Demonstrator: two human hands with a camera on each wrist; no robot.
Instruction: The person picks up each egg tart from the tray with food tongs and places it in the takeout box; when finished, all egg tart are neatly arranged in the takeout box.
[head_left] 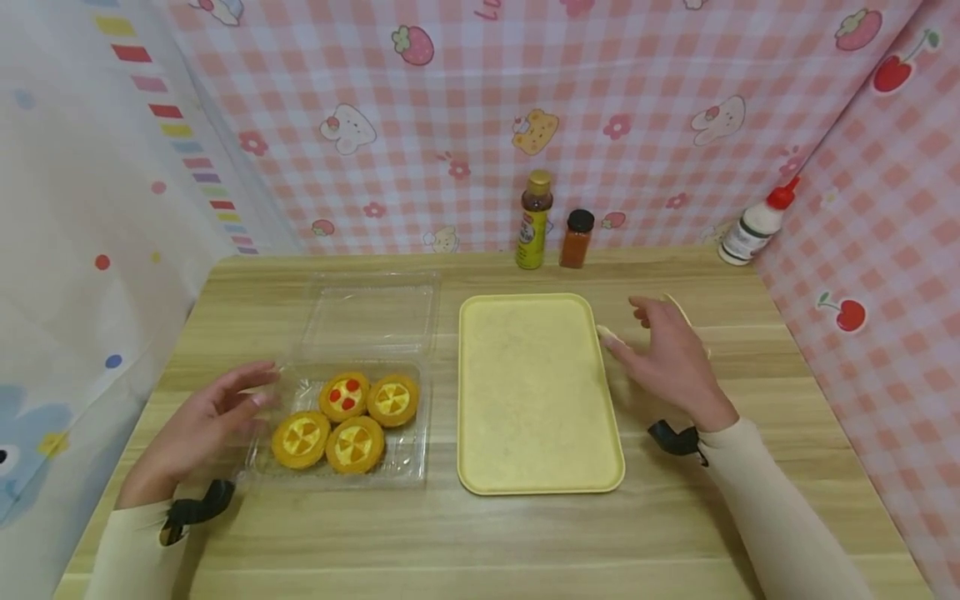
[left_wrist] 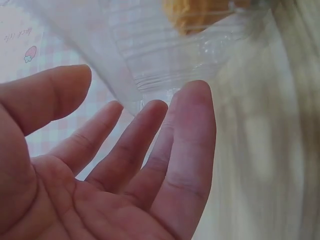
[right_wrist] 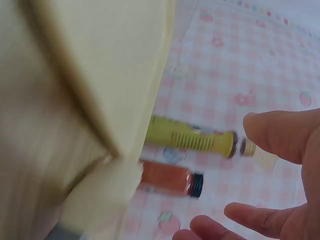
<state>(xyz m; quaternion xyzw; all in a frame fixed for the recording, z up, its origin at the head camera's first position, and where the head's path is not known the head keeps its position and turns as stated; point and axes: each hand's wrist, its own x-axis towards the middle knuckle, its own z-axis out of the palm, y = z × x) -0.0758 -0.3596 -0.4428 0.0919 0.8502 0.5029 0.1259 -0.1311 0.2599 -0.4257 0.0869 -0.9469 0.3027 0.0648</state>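
A clear plastic clamshell box [head_left: 408, 467] lies with its lid folded back, several tarts in its base. One tart [head_left: 345, 397] has red dots; the others, such as this tart [head_left: 356, 445], bear orange wedges. My left hand [head_left: 202, 425] is at the box's left edge, fingers loosely bent; I cannot tell whether they touch it. My right hand [head_left: 671, 358] hovers right of a yellow tray [head_left: 536, 392], thumb and fingers apart, holding nothing visible. Close to it is a cream tip with a grey band, resembling a brush [right_wrist: 102, 195], mostly hidden in the head view.
At the back stand a yellow-labelled bottle [head_left: 533, 225] and a black-capped jar of reddish contents [head_left: 576, 242]. A white bottle with red nozzle [head_left: 752, 229] leans at the back right corner. Behind the right hand shows a thin yellow curved edge [head_left: 677, 308].
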